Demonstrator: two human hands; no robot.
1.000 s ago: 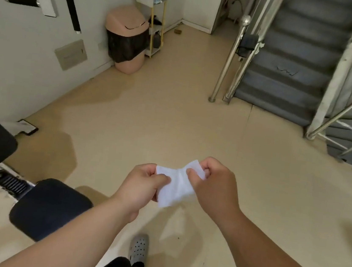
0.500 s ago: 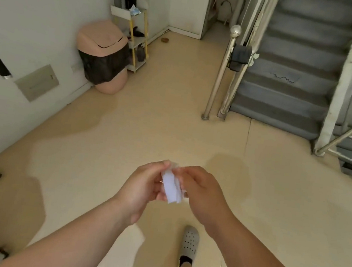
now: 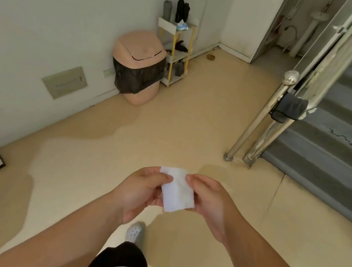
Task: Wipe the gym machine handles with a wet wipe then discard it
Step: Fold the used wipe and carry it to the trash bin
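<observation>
left hand [image 3: 141, 192] and right hand [image 3: 208, 201] are both being used to pinch the white wet wipe [image 3: 176, 191], fingers curled on its side edges. it's being held out front above the beige floor [image 3: 170, 132], with the pink bin [image 3: 139, 62] well ahead by the wall [image 3: 51, 18].

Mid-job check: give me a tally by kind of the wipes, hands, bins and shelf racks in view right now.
Wet wipe: 1
Hands: 2, left hand and right hand, both pinching it
Pink bin: 1, against the wall
Shelf rack: 1, beside the bin
Total: 5
</observation>
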